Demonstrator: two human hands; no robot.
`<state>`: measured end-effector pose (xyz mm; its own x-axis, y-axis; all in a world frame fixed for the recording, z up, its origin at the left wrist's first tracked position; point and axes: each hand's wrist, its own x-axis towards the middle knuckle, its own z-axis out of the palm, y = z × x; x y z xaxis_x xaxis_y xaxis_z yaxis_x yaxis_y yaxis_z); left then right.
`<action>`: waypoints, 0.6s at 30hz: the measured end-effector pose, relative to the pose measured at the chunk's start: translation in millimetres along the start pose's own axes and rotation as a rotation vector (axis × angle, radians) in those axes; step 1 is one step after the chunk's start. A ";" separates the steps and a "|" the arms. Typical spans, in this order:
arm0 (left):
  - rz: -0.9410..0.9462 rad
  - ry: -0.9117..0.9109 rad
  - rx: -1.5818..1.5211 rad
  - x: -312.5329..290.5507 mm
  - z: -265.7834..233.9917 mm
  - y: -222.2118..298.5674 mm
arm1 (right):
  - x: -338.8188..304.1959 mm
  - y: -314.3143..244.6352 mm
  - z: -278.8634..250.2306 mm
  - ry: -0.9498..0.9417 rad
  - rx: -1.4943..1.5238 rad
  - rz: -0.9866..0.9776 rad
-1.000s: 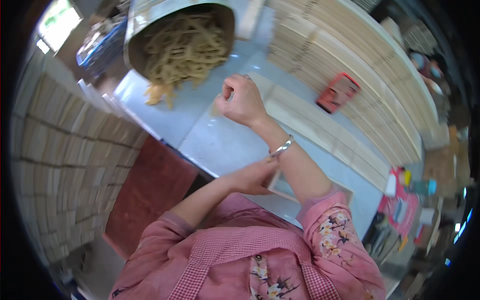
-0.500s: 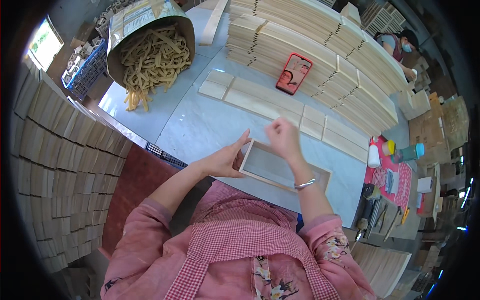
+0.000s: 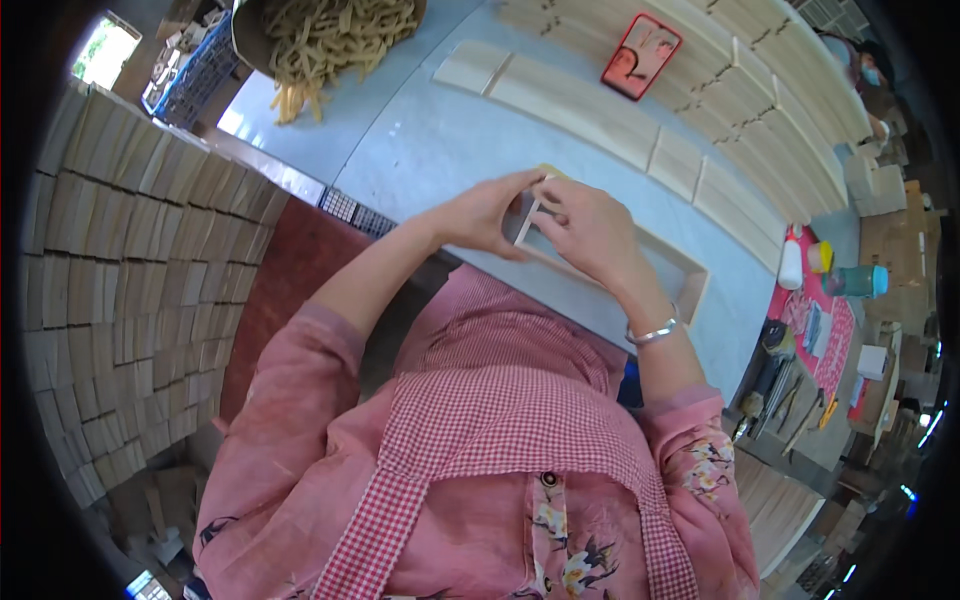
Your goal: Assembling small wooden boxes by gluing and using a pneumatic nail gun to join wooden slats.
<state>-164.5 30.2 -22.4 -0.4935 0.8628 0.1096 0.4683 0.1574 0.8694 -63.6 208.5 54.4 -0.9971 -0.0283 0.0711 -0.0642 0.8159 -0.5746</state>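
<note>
A shallow rectangular wooden frame [image 3: 696, 288] lies at the table's near edge, angled down to the right. My left hand [image 3: 488, 216] is wrapped round its left end, thumb on the near side and fingers at the far corner. Bent over that same end is my right hand [image 3: 592, 228], its fingers curled and closed near the far left corner. Something small and yellowish [image 3: 546, 169] shows by the fingertips of both hands; its kind is too hidden to tell. The right wrist wears a silver bangle [image 3: 654, 331].
Flat pale wood pieces [image 3: 570, 108] lie in a row beyond the frame, before stacked wood boards [image 3: 790, 125]. A red-edged phone [image 3: 641, 58] leans there. Yellowish strips [image 3: 335, 45] spill from a bag at far left. Bottles [image 3: 791, 263] stand right; another person works at far right.
My right hand has come down and left from above the frame to its left end, beside my left hand. The whole view has shifted, so the table sits higher.
</note>
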 end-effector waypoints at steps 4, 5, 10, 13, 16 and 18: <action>0.106 0.067 0.260 1.5 1.2 -13.2 | -42.1 -20.7 5.1 -0.003 -0.089 0.054; 0.148 0.088 0.350 1.4 1.2 -16.1 | -48.2 -30.5 6.0 -0.079 -0.034 0.056; 0.150 0.034 0.370 8.7 4.8 -21.2 | -78.4 -25.4 53.6 -0.065 -0.114 -0.063; 0.089 -0.012 0.355 8.5 1.4 -14.0 | -116.6 -3.2 38.1 0.059 0.026 0.025; -0.021 -0.049 0.330 4.5 -3.0 1.0 | -173.7 24.8 9.5 0.201 -0.053 0.215; -0.058 -0.072 0.317 1.2 -3.5 1.7 | -213.1 57.8 -15.1 0.359 -0.241 0.275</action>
<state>-166.9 29.8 -19.1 -0.4782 0.8780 0.0201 0.6512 0.3391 0.6790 145.8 270.4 18.3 -0.8959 0.3715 0.2437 0.2520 0.8766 -0.4100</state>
